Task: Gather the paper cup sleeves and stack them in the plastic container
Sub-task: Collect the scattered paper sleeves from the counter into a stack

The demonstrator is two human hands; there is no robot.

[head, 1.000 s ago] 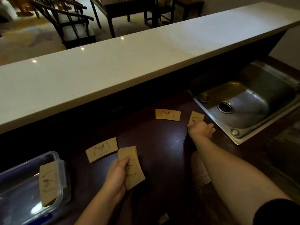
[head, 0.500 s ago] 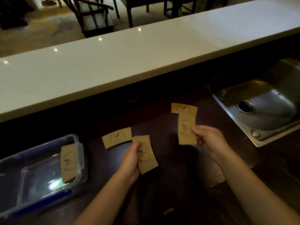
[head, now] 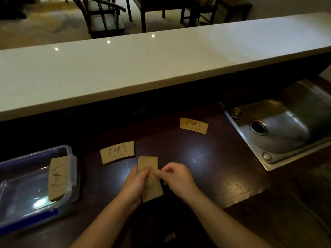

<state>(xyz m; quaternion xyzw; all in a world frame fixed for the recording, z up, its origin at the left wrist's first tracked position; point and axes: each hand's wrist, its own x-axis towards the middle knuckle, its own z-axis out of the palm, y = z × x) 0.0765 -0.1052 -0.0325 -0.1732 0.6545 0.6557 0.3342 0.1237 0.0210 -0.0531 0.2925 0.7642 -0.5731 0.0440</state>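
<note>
Both grips meet over the near middle of the dark bench (head: pixel 206 169). Left hand (head: pixel 135 183) pinches the left edge of the held sleeves (head: pixel 149 176), thumb on top; right hand (head: pixel 176 178) pinches the right edge with curled fingertips. Brown paper, standing on end between the hands; how many pieces are in the bundle cannot be told. Just beyond it, toward the bench's left half, a loose sleeve (head: pixel 117 152) lies flat, bird print facing up, close to the bundle's top edge but whether touching is unclear. Far sleeve (head: pixel 194 125) lies flat near the back edge, well apart from the hands, near the sink (head: pixel 286 126) set into the bench's right end. Plastic container (head: pixel 21 190) sits at the left end, clear with blue rim. One sleeve (head: pixel 58 178) leans against its right wall, upper end over the rim. White counter ledge (head: pixel 143 68) runs along behind the bench.
</note>
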